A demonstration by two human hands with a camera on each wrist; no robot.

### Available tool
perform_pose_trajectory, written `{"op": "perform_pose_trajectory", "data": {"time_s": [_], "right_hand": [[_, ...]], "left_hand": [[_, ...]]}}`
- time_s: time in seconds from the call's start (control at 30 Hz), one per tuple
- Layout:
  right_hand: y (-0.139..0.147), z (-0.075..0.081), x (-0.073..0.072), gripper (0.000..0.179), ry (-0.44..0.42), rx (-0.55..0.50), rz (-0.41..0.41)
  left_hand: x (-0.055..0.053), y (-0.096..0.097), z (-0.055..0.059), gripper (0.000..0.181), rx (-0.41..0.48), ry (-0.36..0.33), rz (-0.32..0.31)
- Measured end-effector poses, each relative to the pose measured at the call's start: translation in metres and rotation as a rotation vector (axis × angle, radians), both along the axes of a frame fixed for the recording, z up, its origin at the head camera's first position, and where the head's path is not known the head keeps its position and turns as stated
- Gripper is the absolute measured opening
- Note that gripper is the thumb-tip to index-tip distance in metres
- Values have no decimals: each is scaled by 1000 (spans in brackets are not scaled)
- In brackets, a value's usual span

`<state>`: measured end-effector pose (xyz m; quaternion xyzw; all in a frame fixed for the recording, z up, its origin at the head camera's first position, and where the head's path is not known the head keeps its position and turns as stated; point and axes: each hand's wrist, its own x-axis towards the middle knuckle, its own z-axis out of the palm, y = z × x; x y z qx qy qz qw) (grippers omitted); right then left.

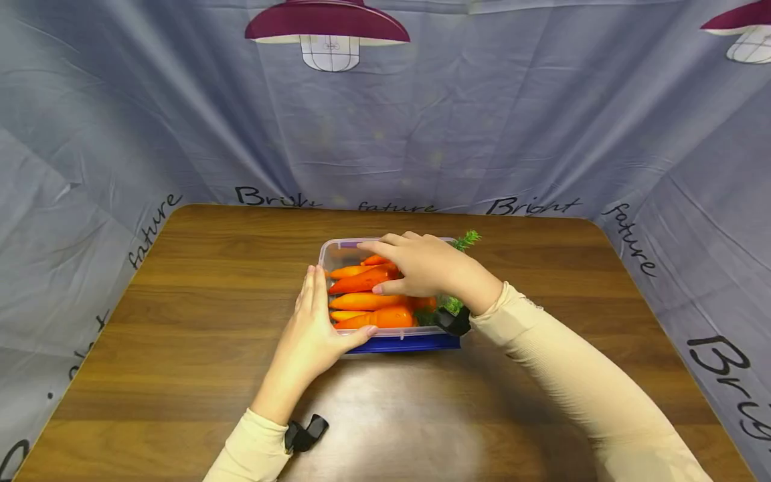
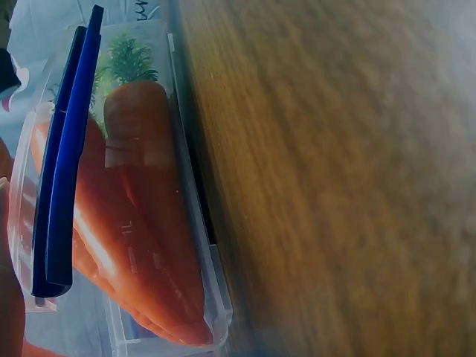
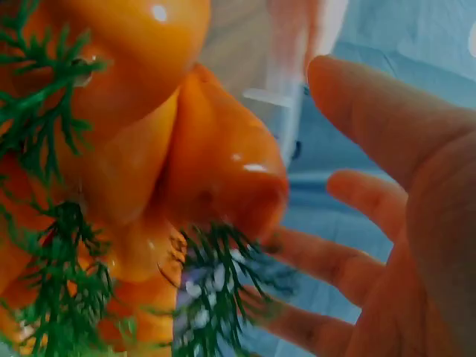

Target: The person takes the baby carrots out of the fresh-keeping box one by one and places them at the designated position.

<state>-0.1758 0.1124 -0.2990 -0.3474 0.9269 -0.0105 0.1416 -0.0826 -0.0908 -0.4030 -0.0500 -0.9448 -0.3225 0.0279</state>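
A clear plastic box (image 1: pixel 326 252) on the table holds several orange plastic-looking carrots (image 1: pixel 376 300) with feathery green tops (image 1: pixel 466 240) toward the right. A blue flap (image 1: pixel 409 343) sticks out along its front side and also shows in the left wrist view as a blue strip (image 2: pixel 67 160). My left hand (image 1: pixel 313 335) rests at the near left corner, straight fingers along the left wall and thumb at the front rim. Over the right half of the box is my right hand (image 1: pixel 424 264), fingers spread above the carrots. In the right wrist view it holds nothing, its fingers beside a carrot (image 3: pixel 223 163).
The box stands on a wooden table (image 1: pixel 199 321). A grey-blue curtain (image 1: pixel 470 127) with printed lamps and lettering hangs around the back and both sides. A black wrist strap (image 1: pixel 304 435) sits on the left wrist, another (image 1: pixel 453 321) on the right.
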Motion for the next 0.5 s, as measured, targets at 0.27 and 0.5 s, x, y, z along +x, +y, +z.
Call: {"op": "perform_pose_trajectory", "data": {"time_s": [0.27, 0.5], "right_hand": [[-21, -14, -9, 72, -83, 94, 86], [-29, -25, -13, 70, -68, 162, 141]], "left_hand": [[0, 1, -1, 134, 17, 22, 6], [1, 1, -1, 134, 5, 12, 11]]}}
